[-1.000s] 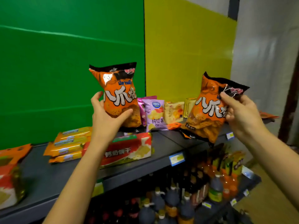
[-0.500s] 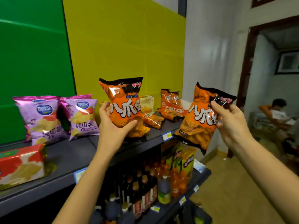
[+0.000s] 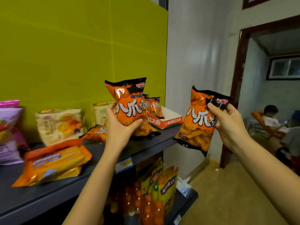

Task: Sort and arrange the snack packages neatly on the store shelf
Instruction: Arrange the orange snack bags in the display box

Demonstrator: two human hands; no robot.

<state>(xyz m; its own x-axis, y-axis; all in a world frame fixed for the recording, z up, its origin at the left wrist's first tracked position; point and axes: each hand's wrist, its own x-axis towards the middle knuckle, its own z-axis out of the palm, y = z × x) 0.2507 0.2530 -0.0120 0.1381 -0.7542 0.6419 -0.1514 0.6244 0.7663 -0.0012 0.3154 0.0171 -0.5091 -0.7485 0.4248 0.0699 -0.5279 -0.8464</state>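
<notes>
Left hand (image 3: 119, 127) curls fingers and thumb round the lower half of an orange snack bag (image 3: 129, 101), upright, print facing near; its bottom seam sits at the top of the shelf (image 3: 48, 189), contact unclear; right hand (image 3: 227, 122) pinches a matching orange bag (image 3: 198, 125) near its top right corner, thumb on the front; that bag is tilted and hangs in the air off the right end of the shelf; both face-on, probably to check the labels match; far right on the shelf a red-and-white display carton (image 3: 165, 122) already holds same-brand bags (image 3: 155, 106), so it is likely where this pair goes; a flat orange bag (image 3: 97, 133) lies just left of the left hand; further left a cream biscuit bag (image 3: 60, 124) leans upright, orange biscuit packs (image 3: 53, 163) lie stacked near the front edge, purple chip bags (image 3: 8, 132) at the left margin; kinds roughly grouped, sorting looks partway done; below, bottles (image 3: 146, 207) and yellow pouches (image 3: 167, 184).
</notes>
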